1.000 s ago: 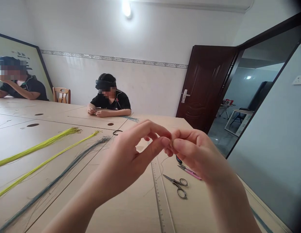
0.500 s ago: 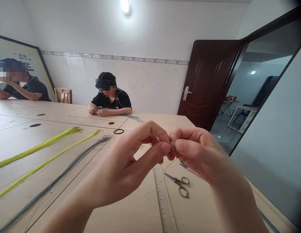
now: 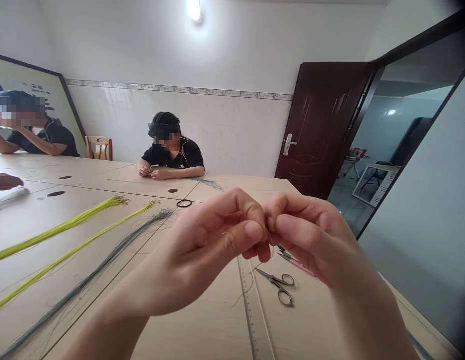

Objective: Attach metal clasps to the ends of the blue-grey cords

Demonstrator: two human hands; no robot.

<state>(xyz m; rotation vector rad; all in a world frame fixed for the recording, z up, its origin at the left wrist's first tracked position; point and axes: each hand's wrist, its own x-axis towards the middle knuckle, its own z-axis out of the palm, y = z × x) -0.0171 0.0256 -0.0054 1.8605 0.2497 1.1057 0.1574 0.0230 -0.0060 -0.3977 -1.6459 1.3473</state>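
My left hand (image 3: pixel 220 240) and my right hand (image 3: pixel 311 232) meet fingertip to fingertip above the table. Both are closed in a pinch on a thin thread (image 3: pixel 252 280), whose loose end hangs below the fingers and curls over a clear ruler (image 3: pixel 248 310). The fingertips cover the pinched part, so its shape is hidden. Just below my right hand lie small dark-handled scissors (image 3: pixel 279 285). A pink pointed tool (image 3: pixel 298 264) is partly hidden behind that same hand.
Yellow thread bundles (image 3: pixel 67 227) and a grey-blue thread bundle (image 3: pixel 100 267) stretch across the table (image 3: pixel 194 330) at left. A black ring (image 3: pixel 184 203) lies beyond them. Two people sit opposite, and another person's hand (image 3: pixel 7 181) rests at the left edge. A brown door (image 3: pixel 326 125) stands open.
My fingertips have shifted slightly, with the thumbs a little farther apart, and the hanging thread has swung a bit. Another person's hand has come in at the left edge.
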